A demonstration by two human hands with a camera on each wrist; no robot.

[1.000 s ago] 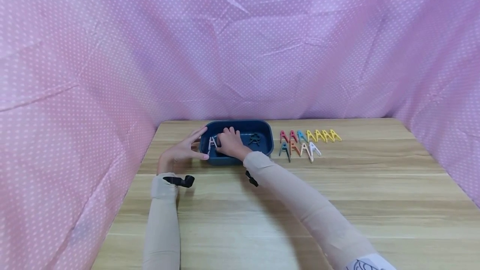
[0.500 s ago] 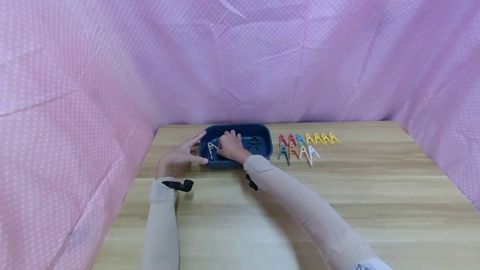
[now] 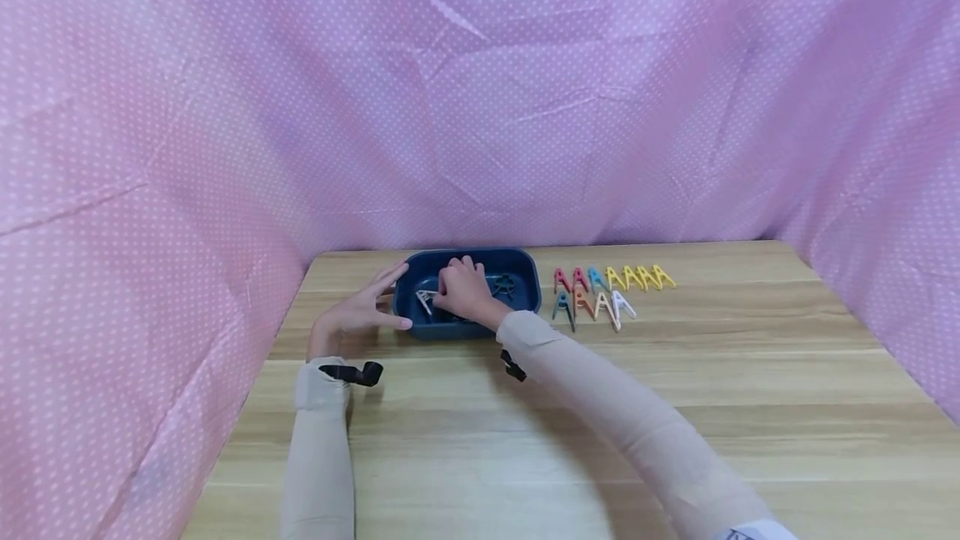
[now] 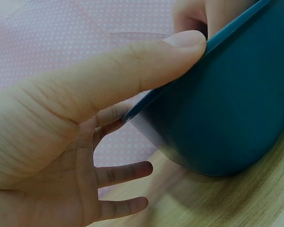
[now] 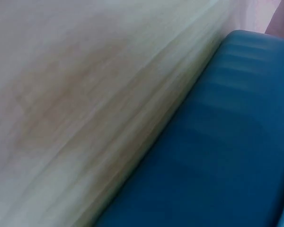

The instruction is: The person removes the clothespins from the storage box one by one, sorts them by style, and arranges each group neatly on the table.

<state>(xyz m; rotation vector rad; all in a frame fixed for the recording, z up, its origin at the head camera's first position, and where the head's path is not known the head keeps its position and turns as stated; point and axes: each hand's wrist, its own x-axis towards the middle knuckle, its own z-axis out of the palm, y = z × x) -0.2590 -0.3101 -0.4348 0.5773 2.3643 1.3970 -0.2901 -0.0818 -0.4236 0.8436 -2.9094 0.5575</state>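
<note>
A dark blue basin point(image 3: 528, 294) stands at the back of the table. My left hand point(image 3: 360, 312) spans its left end with spread fingers. In the left wrist view, the thumb point(image 4: 184, 40) rests on the rim, and two other fingers point(image 4: 125, 175) extend free of the wall. Inside the basin my right hand point(image 3: 467, 290) reaches down with bent fingers. A pale clothespin point(image 3: 424, 302) lies just left of these fingers, one end meeting them. Their tips are hidden, so whether they pinch anything is unclear. Dark green clothespins point(image 3: 503, 285) lie at the basin's right.
Right of the basin, clothespins form two rows: red, light blue and yellow point(image 3: 630, 277) at the back; teal, orange, cream and white point(image 3: 621, 304) in front. The wooden table point(image 3: 465, 440) meets a pink dotted curtain point(image 3: 525, 107) behind.
The pale clothespin in the basin has turned beside my right fingers. Both hands stay nearly in place. The whole view has shifted slightly.
</note>
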